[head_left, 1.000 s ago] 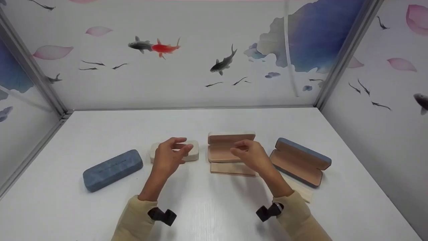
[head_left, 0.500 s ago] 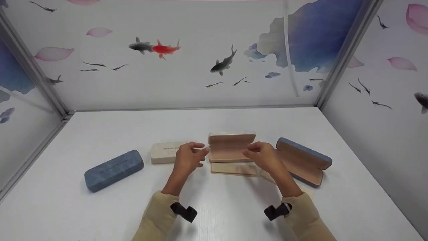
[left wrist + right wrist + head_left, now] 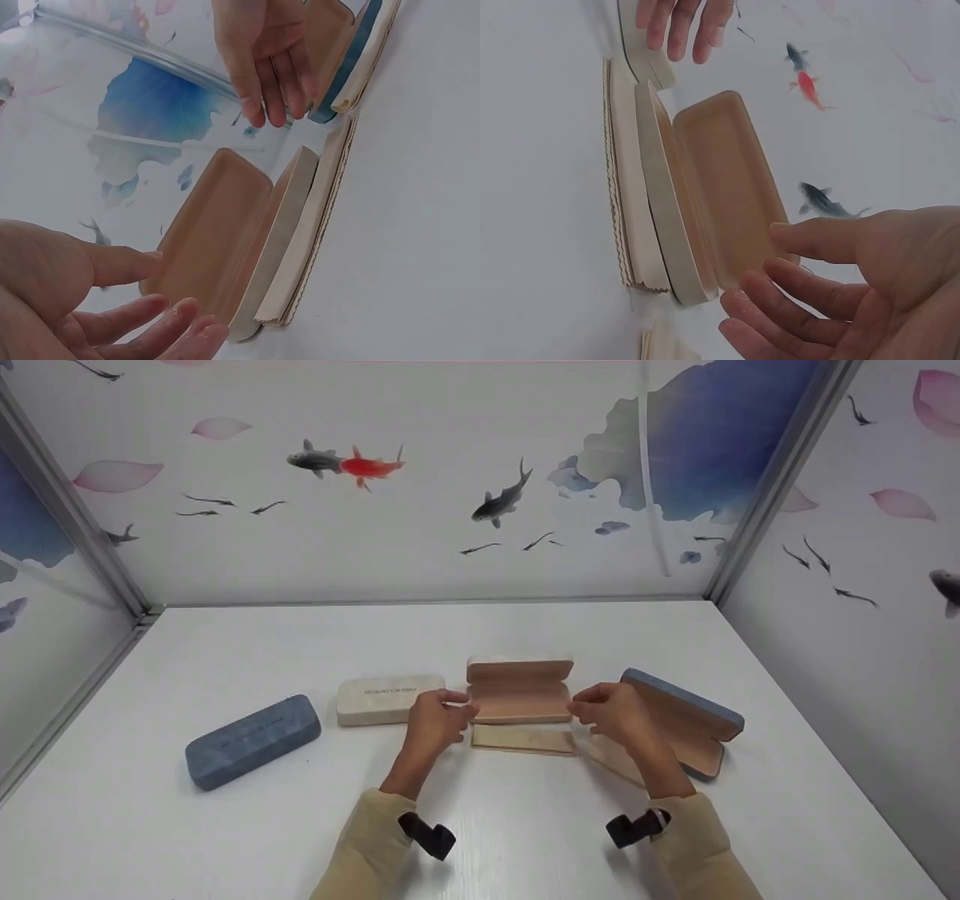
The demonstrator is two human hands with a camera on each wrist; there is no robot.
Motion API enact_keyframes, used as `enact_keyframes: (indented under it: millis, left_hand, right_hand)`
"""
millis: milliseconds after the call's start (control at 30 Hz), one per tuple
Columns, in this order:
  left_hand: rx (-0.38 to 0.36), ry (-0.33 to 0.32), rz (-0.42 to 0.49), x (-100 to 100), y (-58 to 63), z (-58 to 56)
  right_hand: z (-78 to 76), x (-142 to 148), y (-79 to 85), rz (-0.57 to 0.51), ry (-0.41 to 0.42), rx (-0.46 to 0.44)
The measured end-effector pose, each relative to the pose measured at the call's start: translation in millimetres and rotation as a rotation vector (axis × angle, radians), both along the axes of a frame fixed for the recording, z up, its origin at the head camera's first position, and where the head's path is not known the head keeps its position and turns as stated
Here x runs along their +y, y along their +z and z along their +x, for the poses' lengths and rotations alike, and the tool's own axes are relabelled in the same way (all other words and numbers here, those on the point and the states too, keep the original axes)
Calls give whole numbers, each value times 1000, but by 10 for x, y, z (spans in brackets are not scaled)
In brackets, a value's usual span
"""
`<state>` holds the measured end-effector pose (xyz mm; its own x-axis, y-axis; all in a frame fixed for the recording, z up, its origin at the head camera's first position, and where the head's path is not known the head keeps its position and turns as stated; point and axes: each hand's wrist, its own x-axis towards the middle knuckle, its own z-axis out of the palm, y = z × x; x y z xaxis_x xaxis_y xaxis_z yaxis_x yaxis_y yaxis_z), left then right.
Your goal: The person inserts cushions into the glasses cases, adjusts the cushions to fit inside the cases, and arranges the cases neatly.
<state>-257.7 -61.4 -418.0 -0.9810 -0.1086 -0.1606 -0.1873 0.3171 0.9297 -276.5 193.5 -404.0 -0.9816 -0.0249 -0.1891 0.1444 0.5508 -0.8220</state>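
Observation:
In the head view an open cream glasses case (image 3: 521, 703) with a tan lining stands mid-table, its lid raised at the back. A folded beige cleaning cloth (image 3: 523, 739) lies along its front. My left hand (image 3: 437, 721) is at the case's left end, thumb and fingers spread apart. At the right end is my right hand (image 3: 621, 714), its fingers loosely bent and holding nothing. The left wrist view has the left fingertips (image 3: 176, 311) close by the case's end. From the right wrist, the thumb and fingers (image 3: 810, 292) overlap the case's near end.
A closed cream glasses case (image 3: 375, 706) lies left of the open one, with a closed blue case (image 3: 255, 744) farther left. An open blue case (image 3: 679, 724) stands at the right, partly behind the right arm. Another cloth (image 3: 619, 757) lies beside it. Printed panels (image 3: 420, 555) enclose the table.
Both hands have moved to the right, the left one from over the closed cream case to the open case's left end. The right hand has gone from before the open case to its right end.

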Motion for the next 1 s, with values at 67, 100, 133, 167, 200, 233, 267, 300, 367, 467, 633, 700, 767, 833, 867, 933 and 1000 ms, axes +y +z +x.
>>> enact_keyframes:
  millis: [67, 100, 133, 167, 200, 233, 267, 300, 367, 467, 633, 700, 767, 833, 867, 933, 1000]
  left_hand:
    - [-7, -1, -5, 0, -16, 0]
    - [-10, -3, -8, 0, -25, 0]
    - [-14, -6, -14, -1, -36, -1]
    - [-19, -8, -15, -1, -47, -1]
    - [-22, -10, -17, -1, -59, -2]
    - [-28, -11, -21, -2, -70, -5]
    - [-36, -12, -23, -1, -85, -7]
    - [-44, -10, -27, 0, -101, -10]
    - [-57, -8, -32, 3, -130, -15]
    - [-76, -16, -39, 15, -163, -20]
    - [-93, -14, -70, 27, -190, -14]
    - [-84, -14, -91, 27, -199, -14]
    - [-74, -24, -108, 26, -209, -15]
    - [-66, -43, -120, 25, -220, -21]
    - [-65, -52, -122, 25, -225, -22]
    - [-53, -71, -132, 23, -243, -23]
    - [-36, -84, -142, 19, -258, -17]
  right_hand:
    - [-8, -8, -13, 2, -2, -13]
    - [-11, -15, -20, 4, 1, -19]
    - [-17, -20, -32, 7, 5, -22]
    - [-19, -25, -43, 14, 14, -22]
    - [-21, -29, -54, 21, 23, -21]
    - [-22, -34, -65, 32, 28, -25]
    - [-24, -36, -75, 41, 32, -27]
    - [-24, -39, -85, 52, 38, -32]
    - [-24, -38, -109, 79, 50, -39]
    - [-20, -37, -135, 105, 42, -61]
    - [-9, -31, -173, 108, 39, -83]
    - [-8, -31, -188, 110, 39, -76]
    - [-8, -33, -201, 115, 35, -70]
    - [-10, -33, -215, 117, 32, -68]
    - [-8, -34, -221, 115, 29, -70]
    - [-6, -40, -231, 113, 28, -74]
    - [-6, -47, -240, 112, 30, -74]
